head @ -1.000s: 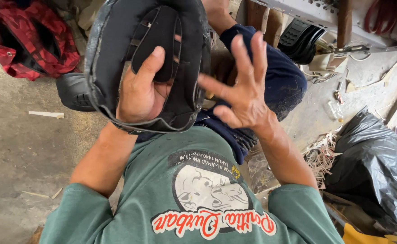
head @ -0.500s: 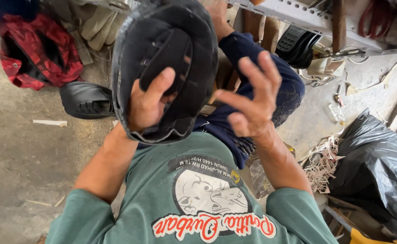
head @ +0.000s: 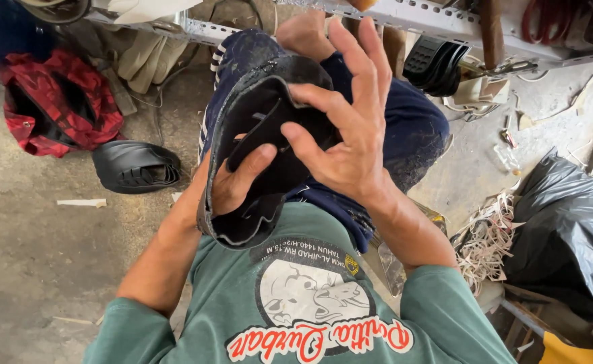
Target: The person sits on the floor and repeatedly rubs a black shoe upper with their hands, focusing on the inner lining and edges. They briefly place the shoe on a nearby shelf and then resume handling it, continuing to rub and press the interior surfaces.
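Left hand (head: 239, 182) grips rubber piece (head: 256, 135); right hand (head: 347, 135) splayed against it

1. I see a black rubber piece (head: 256, 155), a curved, cupped sheet with a thick rolled rim and a matt, dusty surface
2. It stands nearly upright in front of my chest, above my lap, its hollow side turned toward me
3. A raised strap-like ridge runs across the inside face
4. Its lower edge curls outward just above my green shirt
5. Its upper rim arches over at the top
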